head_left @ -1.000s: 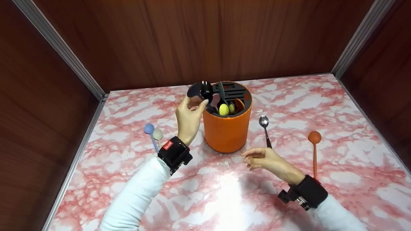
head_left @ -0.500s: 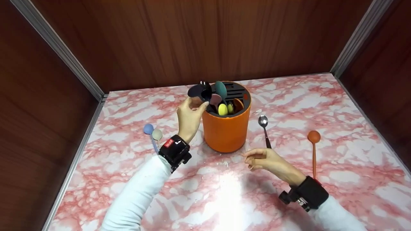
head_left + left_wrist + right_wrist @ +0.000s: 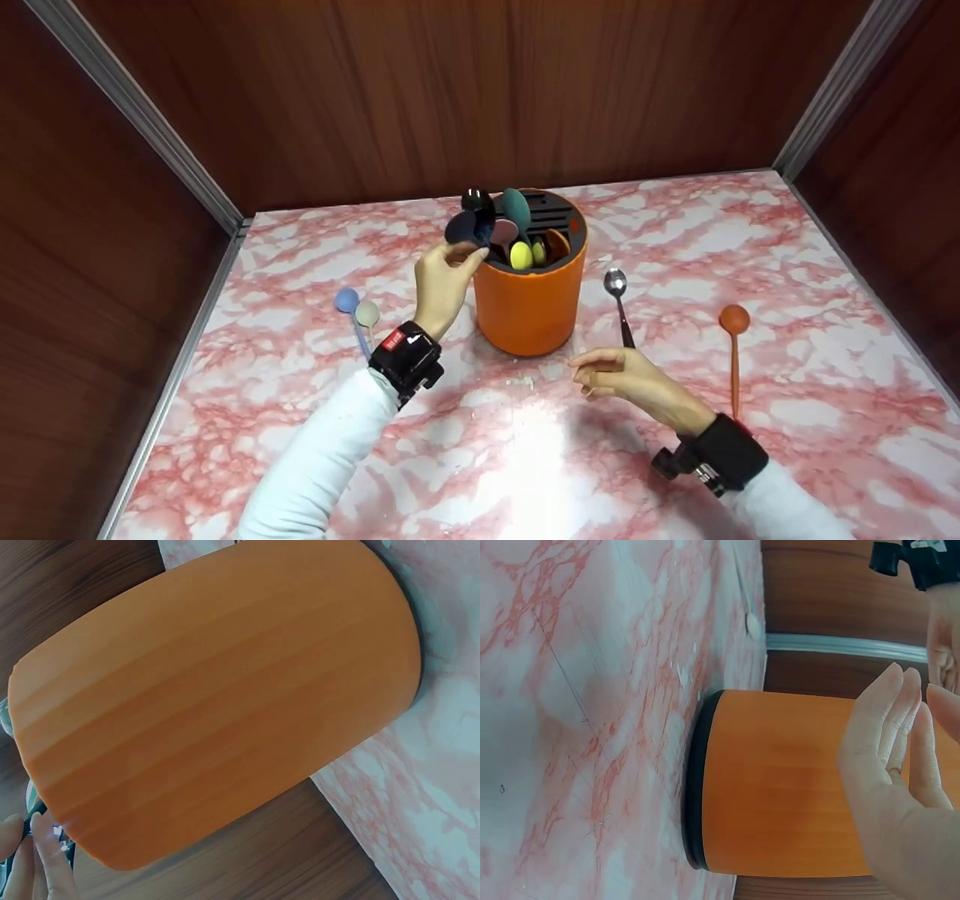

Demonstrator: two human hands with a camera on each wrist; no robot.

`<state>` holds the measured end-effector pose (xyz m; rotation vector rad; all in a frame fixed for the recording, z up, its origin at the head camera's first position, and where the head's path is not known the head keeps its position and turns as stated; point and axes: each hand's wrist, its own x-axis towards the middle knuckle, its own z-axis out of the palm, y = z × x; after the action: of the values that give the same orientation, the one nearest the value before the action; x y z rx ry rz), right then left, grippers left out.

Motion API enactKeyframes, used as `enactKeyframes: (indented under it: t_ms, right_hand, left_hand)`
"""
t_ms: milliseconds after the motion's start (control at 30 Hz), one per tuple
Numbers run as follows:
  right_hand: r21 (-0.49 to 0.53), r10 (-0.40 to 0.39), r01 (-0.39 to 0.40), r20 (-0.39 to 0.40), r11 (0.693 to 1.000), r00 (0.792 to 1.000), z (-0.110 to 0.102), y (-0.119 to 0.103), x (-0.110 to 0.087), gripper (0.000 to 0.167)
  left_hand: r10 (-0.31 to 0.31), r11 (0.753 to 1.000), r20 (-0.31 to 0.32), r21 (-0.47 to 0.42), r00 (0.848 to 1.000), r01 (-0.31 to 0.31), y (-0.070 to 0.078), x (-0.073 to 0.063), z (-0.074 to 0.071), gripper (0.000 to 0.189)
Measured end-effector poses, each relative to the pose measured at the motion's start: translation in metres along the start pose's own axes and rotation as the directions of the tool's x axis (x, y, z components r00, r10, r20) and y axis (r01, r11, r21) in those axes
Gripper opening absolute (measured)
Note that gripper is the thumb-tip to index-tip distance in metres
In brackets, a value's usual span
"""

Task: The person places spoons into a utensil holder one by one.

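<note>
An orange utensil holder (image 3: 527,315) with a dark slotted top stands towards the back of the table. At its left rim my left hand (image 3: 441,285) pinches a dark navy spoon (image 3: 460,227) just below its oval head; the handle's lower part is hidden. Beside that spoon, a glossy black spoon (image 3: 476,200) stands in the holder. Teal (image 3: 516,208), pink and yellow spoon heads (image 3: 520,256) also rise from the top. My right hand (image 3: 626,375) hovers in front of the holder's right side, its fingers loosely bent and holding nothing.
Left of the holder lie a blue spoon (image 3: 346,300) and a pale green spoon (image 3: 367,314). To the right are a metal spoon (image 3: 615,283) with a dark handle and an orange spoon (image 3: 734,319). Wood-grain panels (image 3: 480,97) enclose the marbled table.
The dark navy spoon has come down a little and slightly right with my left hand. The teal spoon's head has turned to show its broad face. My right hand has hardly moved.
</note>
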<state>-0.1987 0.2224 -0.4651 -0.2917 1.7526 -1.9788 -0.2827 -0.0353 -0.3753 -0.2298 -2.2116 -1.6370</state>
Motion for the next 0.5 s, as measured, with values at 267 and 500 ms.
enactKeyframes:
  t_ms: [267,500]
  right_hand:
    - [0.004,0.025,-0.025,-0.020,1.000,0.999,0.001,0.002,0.000,0.028]
    - [0.021,0.020,-0.020,-0.009,1.000,1.000,0.000,0.004,0.000,0.024]
  left_hand:
    - [-0.001,1.000,0.000,-0.011,1.000,0.001,-0.015,-0.011,-0.007,0.013]
    - [-0.079,0.997,0.009,-0.024,0.997,0.079,-0.040,-0.020,-0.019,0.013]
